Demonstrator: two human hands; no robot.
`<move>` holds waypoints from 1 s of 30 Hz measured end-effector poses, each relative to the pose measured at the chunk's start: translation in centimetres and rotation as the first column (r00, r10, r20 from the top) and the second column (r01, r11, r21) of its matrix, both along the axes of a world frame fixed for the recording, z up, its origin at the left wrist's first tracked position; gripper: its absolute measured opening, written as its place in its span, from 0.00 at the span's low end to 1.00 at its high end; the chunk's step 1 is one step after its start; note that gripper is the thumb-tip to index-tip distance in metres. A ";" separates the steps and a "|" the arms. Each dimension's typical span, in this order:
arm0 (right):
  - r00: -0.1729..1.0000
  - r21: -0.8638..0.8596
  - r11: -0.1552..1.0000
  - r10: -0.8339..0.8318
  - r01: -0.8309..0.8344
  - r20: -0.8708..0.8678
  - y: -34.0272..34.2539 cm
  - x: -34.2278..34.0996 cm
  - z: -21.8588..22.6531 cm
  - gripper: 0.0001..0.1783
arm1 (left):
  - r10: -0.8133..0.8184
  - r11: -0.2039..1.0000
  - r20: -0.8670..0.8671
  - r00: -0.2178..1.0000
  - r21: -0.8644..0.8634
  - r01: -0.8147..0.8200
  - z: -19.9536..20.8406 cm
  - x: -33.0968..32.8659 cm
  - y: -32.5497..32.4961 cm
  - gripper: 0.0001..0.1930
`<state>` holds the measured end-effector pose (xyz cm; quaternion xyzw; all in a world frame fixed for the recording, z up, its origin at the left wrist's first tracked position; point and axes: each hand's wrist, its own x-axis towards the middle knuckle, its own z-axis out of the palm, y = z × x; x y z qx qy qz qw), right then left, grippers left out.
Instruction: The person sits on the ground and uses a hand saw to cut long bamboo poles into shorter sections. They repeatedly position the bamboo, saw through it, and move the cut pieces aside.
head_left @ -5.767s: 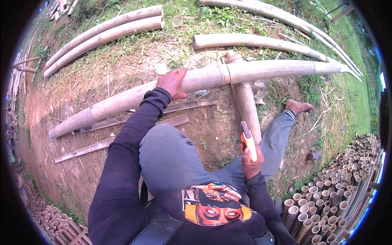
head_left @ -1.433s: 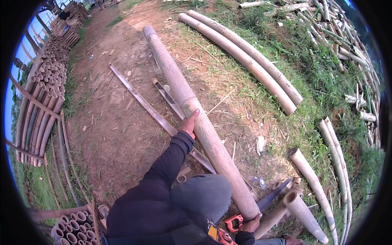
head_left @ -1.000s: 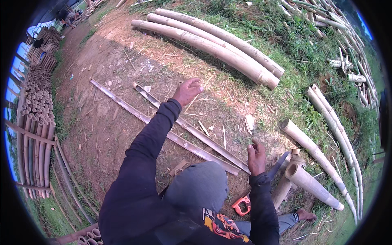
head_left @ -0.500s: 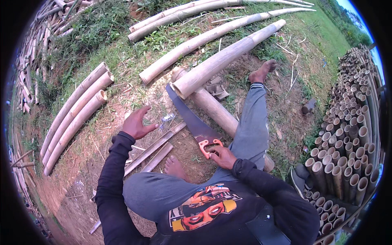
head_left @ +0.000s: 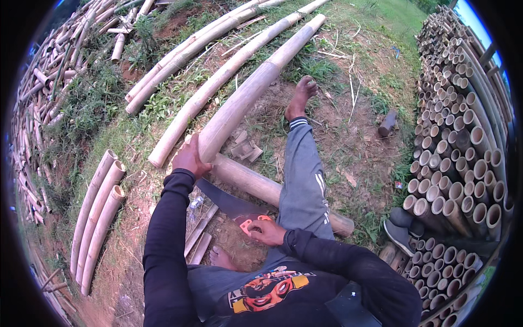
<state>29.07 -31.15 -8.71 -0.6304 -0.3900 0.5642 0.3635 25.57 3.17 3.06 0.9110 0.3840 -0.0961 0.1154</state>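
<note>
My left hand point(head_left: 189, 159) is at the near end of a thick bamboo pole point(head_left: 239, 106), its thumb and fingers curved against the cut end. This pole lies across another bamboo log point(head_left: 253, 184), which runs under my stretched right leg. My right hand point(head_left: 268, 232) holds the orange handle of a handsaw point(head_left: 227, 203). The dark blade points away to the left, its tip close below my left hand. Whether the teeth touch the bamboo I cannot tell.
Long bamboo poles point(head_left: 201, 101) lie beyond on the left. Several short lengths point(head_left: 101, 218) rest at left, and split strips point(head_left: 201, 229) near my foot. Stacked cut bamboo point(head_left: 452, 163) stands at right beside a grey shoe point(head_left: 399, 238). A heap of bamboo point(head_left: 38, 120) fills the far left.
My left hand, free and open before, has moved forward onto the pole's end. The saw's tip has dropped from beside that end to below it. The view has shifted to the right.
</note>
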 end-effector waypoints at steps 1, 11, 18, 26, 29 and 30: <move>0.990 0.018 0.994 -0.104 0.106 -0.098 0.6 0.6 0.1 0.23 | -0.022 0.999 0.054 0.998 -0.021 0.024 1.8 -2.5 -0.2 0.60; 0.214 -0.287 0.668 -0.563 0.687 -0.799 20.2 13.1 3.0 0.72 | 0.204 0.899 -0.206 0.957 0.426 -0.100 24.2 -45.0 -10.1 0.61; 0.100 -0.267 0.762 -0.397 0.590 -0.912 27.6 -0.4 6.8 0.45 | 0.709 0.070 0.328 0.625 0.848 -0.525 25.0 -64.4 -23.8 0.52; 0.294 -0.374 0.877 -0.459 0.302 -0.838 21.7 -17.8 8.0 0.40 | 0.196 0.513 0.411 -0.890 -0.816 -0.264 -2.1 -57.8 -18.4 0.44; 0.534 -0.417 0.890 -0.448 0.186 -0.717 21.7 -20.8 5.4 0.44 | 0.224 0.251 0.268 -0.937 -0.945 -0.210 -5.3 -61.7 -16.2 0.51; 0.596 -0.431 0.891 -0.423 0.141 -0.682 21.9 -21.2 4.1 0.45 | 0.238 0.137 0.217 -0.947 -0.973 -0.188 -6.6 -62.4 -16.0 0.54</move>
